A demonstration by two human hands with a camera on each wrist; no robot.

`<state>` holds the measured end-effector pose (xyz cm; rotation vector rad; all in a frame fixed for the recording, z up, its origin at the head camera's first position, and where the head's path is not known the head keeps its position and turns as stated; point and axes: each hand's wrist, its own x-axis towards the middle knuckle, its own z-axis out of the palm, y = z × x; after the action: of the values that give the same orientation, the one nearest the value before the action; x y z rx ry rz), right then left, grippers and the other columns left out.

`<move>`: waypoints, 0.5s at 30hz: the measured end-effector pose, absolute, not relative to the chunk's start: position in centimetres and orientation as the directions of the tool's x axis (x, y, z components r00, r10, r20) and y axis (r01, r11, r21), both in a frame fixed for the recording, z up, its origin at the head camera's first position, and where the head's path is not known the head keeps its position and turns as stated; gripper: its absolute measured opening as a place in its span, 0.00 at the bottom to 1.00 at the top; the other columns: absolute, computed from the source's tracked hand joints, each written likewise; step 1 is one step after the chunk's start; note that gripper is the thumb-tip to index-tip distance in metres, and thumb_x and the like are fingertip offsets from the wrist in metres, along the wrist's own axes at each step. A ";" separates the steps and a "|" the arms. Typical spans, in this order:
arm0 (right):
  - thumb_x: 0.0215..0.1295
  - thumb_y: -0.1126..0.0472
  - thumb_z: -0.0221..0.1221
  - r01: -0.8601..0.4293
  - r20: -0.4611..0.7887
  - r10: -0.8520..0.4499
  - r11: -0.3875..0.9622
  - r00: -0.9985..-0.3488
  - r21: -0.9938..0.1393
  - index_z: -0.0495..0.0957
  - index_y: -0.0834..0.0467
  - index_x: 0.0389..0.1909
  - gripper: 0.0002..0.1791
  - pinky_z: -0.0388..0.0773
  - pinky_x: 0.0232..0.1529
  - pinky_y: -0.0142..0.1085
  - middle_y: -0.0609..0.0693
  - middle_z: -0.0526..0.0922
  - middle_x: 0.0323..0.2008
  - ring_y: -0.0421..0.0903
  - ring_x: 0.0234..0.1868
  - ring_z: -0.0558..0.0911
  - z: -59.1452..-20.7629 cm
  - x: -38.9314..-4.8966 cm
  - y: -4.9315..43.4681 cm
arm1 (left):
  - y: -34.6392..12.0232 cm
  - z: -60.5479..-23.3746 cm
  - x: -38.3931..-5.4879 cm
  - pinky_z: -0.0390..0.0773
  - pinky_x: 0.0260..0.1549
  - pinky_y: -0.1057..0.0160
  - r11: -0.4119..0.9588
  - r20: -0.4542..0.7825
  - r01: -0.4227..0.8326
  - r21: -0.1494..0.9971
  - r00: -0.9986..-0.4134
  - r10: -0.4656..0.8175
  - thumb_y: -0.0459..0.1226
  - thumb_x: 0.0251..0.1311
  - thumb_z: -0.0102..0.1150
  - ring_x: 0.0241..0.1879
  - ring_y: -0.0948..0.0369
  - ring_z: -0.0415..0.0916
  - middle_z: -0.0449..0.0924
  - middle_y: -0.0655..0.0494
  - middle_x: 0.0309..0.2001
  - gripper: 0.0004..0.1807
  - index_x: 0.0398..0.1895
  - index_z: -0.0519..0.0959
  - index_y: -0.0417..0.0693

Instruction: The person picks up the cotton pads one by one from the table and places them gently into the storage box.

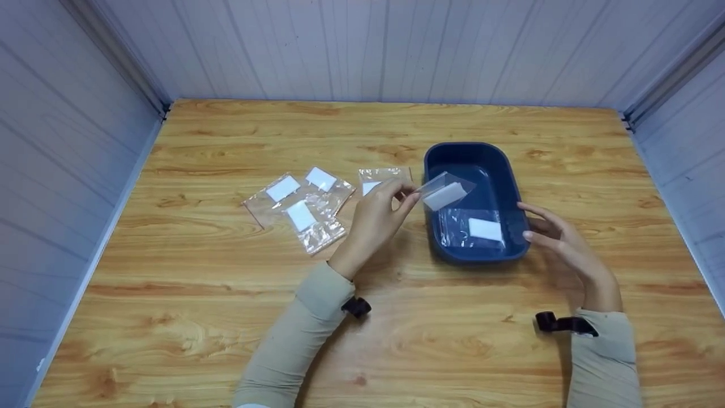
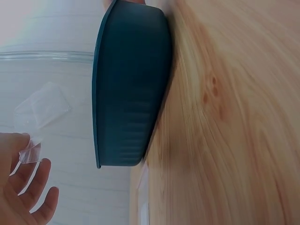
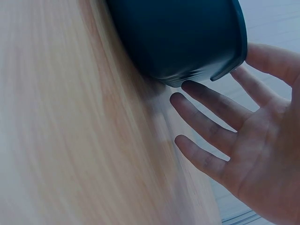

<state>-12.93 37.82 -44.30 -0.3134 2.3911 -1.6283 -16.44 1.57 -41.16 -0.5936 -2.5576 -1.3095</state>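
Note:
My left hand [image 1: 378, 215] pinches the edge of a small clear plastic bag [image 1: 444, 197] with a white piece inside, holding it over the left part of a dark blue bin [image 1: 484, 190]. The left wrist view shows that bag [image 2: 47, 108] up at the fingertips, beside the bin's outer wall [image 2: 131, 84]. Another clear bag with a white piece [image 1: 484, 229] lies at the near end inside the bin. My right hand [image 1: 561, 241] touches the bin's right rim; in the right wrist view its fingers [image 3: 206, 126] are spread along the outside of the bin [image 3: 183, 37].
Several more clear bags with white pieces lie on the wooden table left of the bin: an overlapping group [image 1: 301, 215], and one bag [image 1: 385, 173] partly hidden behind my left hand. Pale panel walls [image 1: 351, 51] stand at the back and both sides.

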 end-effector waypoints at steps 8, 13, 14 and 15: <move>0.74 0.63 0.55 -0.051 -0.066 -0.298 0.368 -0.952 -0.928 0.61 0.57 0.74 0.30 0.72 0.55 0.25 0.64 0.60 0.72 0.33 0.63 0.70 -44.3 -12.9 37.8 | 3.2 -41.2 -16.9 0.75 0.39 0.68 0.531 0.356 0.453 0.716 -0.891 0.281 0.41 0.68 0.60 0.41 0.63 0.79 0.83 0.59 0.40 0.09 0.45 0.84 0.49; 0.74 0.63 0.55 -0.051 -0.064 -0.300 0.360 -0.952 -0.931 0.61 0.57 0.74 0.30 0.72 0.55 0.26 0.65 0.61 0.72 0.33 0.63 0.70 -44.3 -12.9 37.8 | 3.9 -41.2 -17.1 0.74 0.38 0.70 0.546 0.337 0.453 0.705 -0.891 0.304 0.41 0.68 0.61 0.40 0.64 0.77 0.83 0.60 0.41 0.09 0.46 0.84 0.49; 0.74 0.63 0.55 -0.050 -0.064 -0.301 0.358 -0.951 -0.932 0.60 0.57 0.74 0.30 0.72 0.55 0.26 0.65 0.60 0.72 0.33 0.63 0.70 -44.3 -12.9 37.8 | 4.0 -41.2 -17.1 0.74 0.38 0.70 0.548 0.331 0.451 0.705 -0.892 0.308 0.41 0.68 0.61 0.40 0.65 0.77 0.83 0.60 0.41 0.09 0.46 0.84 0.49; 0.74 0.63 0.55 -0.049 -0.065 -0.301 0.357 -0.951 -0.933 0.60 0.57 0.74 0.30 0.72 0.55 0.26 0.65 0.60 0.72 0.33 0.63 0.70 -44.3 -12.9 37.8 | 4.1 -41.3 -17.1 0.74 0.38 0.71 0.546 0.325 0.448 0.708 -0.893 0.312 0.41 0.68 0.61 0.40 0.65 0.77 0.83 0.60 0.41 0.09 0.46 0.84 0.49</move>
<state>-12.90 37.82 -44.33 -0.3152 2.3939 -1.6331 -17.13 4.07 -41.30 -0.6497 -2.6186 -1.2680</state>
